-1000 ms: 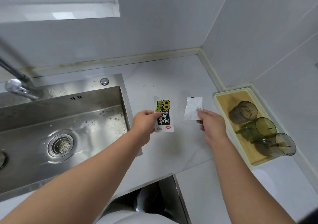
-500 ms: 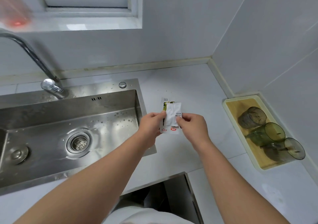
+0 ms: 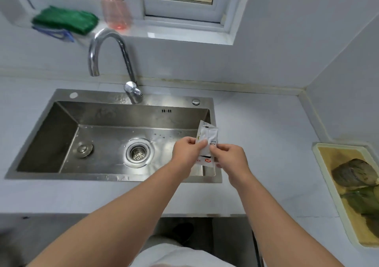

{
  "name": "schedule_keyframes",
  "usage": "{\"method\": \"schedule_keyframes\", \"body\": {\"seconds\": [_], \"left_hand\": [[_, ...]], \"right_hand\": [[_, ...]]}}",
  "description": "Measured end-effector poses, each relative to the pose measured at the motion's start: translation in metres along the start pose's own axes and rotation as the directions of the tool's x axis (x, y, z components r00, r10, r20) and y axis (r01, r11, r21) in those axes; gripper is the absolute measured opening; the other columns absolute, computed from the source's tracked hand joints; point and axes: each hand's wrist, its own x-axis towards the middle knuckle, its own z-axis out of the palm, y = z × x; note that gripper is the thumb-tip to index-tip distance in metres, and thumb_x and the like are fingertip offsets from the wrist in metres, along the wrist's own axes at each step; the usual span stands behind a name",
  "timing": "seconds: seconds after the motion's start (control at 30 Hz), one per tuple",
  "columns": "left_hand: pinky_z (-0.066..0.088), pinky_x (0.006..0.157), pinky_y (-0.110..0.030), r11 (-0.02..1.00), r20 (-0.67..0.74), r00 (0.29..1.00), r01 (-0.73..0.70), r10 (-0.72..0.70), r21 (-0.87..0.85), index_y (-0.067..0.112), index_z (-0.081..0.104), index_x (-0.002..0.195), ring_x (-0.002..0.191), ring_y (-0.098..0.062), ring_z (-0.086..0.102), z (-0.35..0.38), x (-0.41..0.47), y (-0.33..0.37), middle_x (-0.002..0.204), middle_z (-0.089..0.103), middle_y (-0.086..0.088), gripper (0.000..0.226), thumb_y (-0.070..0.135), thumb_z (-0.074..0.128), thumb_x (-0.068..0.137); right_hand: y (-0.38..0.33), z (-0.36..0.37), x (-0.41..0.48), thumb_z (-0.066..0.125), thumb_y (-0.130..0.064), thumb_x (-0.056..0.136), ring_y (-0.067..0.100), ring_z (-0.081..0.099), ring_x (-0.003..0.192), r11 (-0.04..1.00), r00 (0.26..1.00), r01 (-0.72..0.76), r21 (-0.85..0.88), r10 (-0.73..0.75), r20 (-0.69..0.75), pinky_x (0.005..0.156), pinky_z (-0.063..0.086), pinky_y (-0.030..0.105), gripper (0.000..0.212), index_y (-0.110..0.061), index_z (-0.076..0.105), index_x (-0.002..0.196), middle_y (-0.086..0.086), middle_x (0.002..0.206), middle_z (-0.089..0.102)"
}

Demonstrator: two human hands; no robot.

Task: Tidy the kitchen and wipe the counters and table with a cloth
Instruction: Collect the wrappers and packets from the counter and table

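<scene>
Both hands hold two small sachets (image 3: 207,138) stacked together, above the right end of the steel sink (image 3: 30,172). My left hand (image 3: 185,151) pinches the stack's left edge. My right hand (image 3: 229,158) pinches its right side. The front sachet is white with small print; the one behind shows a red logo at its bottom. A green cloth (image 3: 65,19) lies on the window sill at the upper left. The white counter (image 3: 266,135) runs right of the sink.
A curved faucet (image 3: 114,61) rises behind the sink. A pink spray bottle (image 3: 115,12) stands on the sill beside the cloth. A cream tray (image 3: 322,156) with glasses lying on it sits at the far right. The sink's drain (image 3: 137,152) is uncovered.
The two sachets, held apart one second ago, are now stacked together in both hands. My view has tilted up and left, showing the whole sink, the faucet and the sill.
</scene>
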Motion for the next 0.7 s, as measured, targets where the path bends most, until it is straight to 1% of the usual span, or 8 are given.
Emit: {"method": "schedule_keyframes", "body": {"seconds": [0.1, 0.2, 0.3, 0.4, 0.47, 0.53, 0.63, 0.7], "left_hand": [[0.06, 0.079, -0.05, 1.0, -0.14, 0.99, -0.014, 0.011, -0.017, 0.014, 0.065, 0.077, 0.077, -0.027, 0.072, -0.039, -0.019, -0.011, 0.082, 0.073, -0.007, 0.017, 0.022, 0.08, 0.079], [0.06, 0.079, -0.05, 1.0, -0.283, 0.959, 0.004, -0.004, 0.0, 0.012, 0.068, 0.087, 0.082, -0.028, 0.073, -0.081, -0.045, -0.023, 0.087, 0.075, -0.007, 0.017, 0.024, 0.077, 0.079], [0.061, 0.076, -0.045, 0.998, -0.405, 0.914, 0.023, 0.005, 0.063, 0.017, 0.068, 0.088, 0.084, -0.025, 0.073, -0.124, -0.077, -0.028, 0.087, 0.074, -0.003, 0.01, 0.025, 0.07, 0.082], [0.061, 0.069, -0.041, 0.996, -0.498, 0.867, 0.026, 0.02, 0.085, 0.012, 0.068, 0.09, 0.075, -0.022, 0.073, -0.169, -0.106, -0.031, 0.088, 0.073, -0.005, 0.015, 0.025, 0.062, 0.083], [0.059, 0.063, -0.034, 0.994, -0.562, 0.827, 0.047, 0.018, 0.1, 0.01, 0.067, 0.088, 0.072, -0.022, 0.07, -0.199, -0.122, -0.035, 0.088, 0.071, -0.006, 0.015, 0.023, 0.059, 0.085], [0.056, 0.064, -0.037, 0.994, -0.609, 0.793, 0.054, 0.013, 0.091, 0.005, 0.066, 0.09, 0.077, -0.027, 0.068, -0.23, -0.137, -0.041, 0.09, 0.071, -0.011, 0.02, 0.023, 0.056, 0.087], [0.058, 0.071, -0.046, 0.997, -0.631, 0.776, 0.043, 0.009, 0.066, 0.005, 0.067, 0.086, 0.083, -0.033, 0.07, -0.271, -0.157, -0.05, 0.088, 0.072, -0.013, 0.026, 0.028, 0.054, 0.084], [0.058, 0.075, -0.052, 0.998, -0.641, 0.767, 0.041, -0.001, 0.049, 0.007, 0.066, 0.083, 0.084, -0.035, 0.07, -0.302, -0.169, -0.057, 0.084, 0.072, -0.013, 0.03, 0.033, 0.051, 0.079]], "right_hand": [[-0.002, 0.032, -0.012, 0.072, -0.021, 0.087, 0.023, 0.074, 0.082, 0.998, 0.99, 0.053, 0.033, -0.057, 0.128, 0.076, 0.058, 0.041, 0.007, -0.016, 0.076, 0.084, 0.0, 0.081, 0.076], [-0.004, 0.071, -0.031, 0.072, -0.015, 0.088, 0.018, 0.073, 0.079, 0.996, 0.956, 0.029, 0.083, -0.052, 0.288, 0.072, 0.057, 0.034, 0.006, -0.018, 0.076, 0.09, -0.001, 0.083, 0.076], [-0.008, 0.116, -0.055, 0.071, -0.013, 0.087, 0.013, 0.069, 0.073, 0.995, 0.904, 0.008, 0.099, -0.05, 0.424, 0.067, 0.054, 0.028, 0.009, -0.017, 0.078, 0.09, 0.0, 0.083, 0.077], [-0.019, 0.16, -0.08, 0.072, -0.013, 0.086, 0.007, 0.065, 0.07, 0.996, 0.836, 0.019, 0.085, -0.062, 0.545, 0.066, 0.051, 0.026, 0.006, -0.016, 0.078, 0.087, -0.007, 0.077, 0.074], [-0.029, 0.188, -0.097, 0.072, -0.01, 0.086, 0.007, 0.066, 0.069, 0.996, 0.787, 0.051, 0.072, -0.085, 0.611, 0.065, 0.052, 0.026, 0.01, -0.016, 0.074, 0.078, -0.009, 0.07, 0.072], [-0.039, 0.217, -0.117, 0.071, -0.006, 0.085, 0.012, 0.069, 0.072, 0.993, 0.74, 0.095, 0.063, -0.113, 0.663, 0.063, 0.053, 0.026, 0.012, -0.015, 0.073, 0.077, -0.006, 0.071, 0.073], [-0.055, 0.251, -0.143, 0.071, -0.003, 0.085, 0.012, 0.072, 0.071, 0.986, 0.687, 0.158, 0.053, -0.148, 0.712, 0.055, 0.049, 0.018, 0.013, -0.015, 0.075, 0.091, 0.0, 0.08, 0.077], [-0.062, 0.279, -0.16, 0.072, -0.006, 0.082, 0.017, 0.074, 0.076, 0.977, 0.663, 0.214, 0.024, -0.163, 0.731, 0.055, 0.052, 0.023, 0.016, -0.016, 0.076, 0.093, 0.002, 0.082, 0.077]]}}
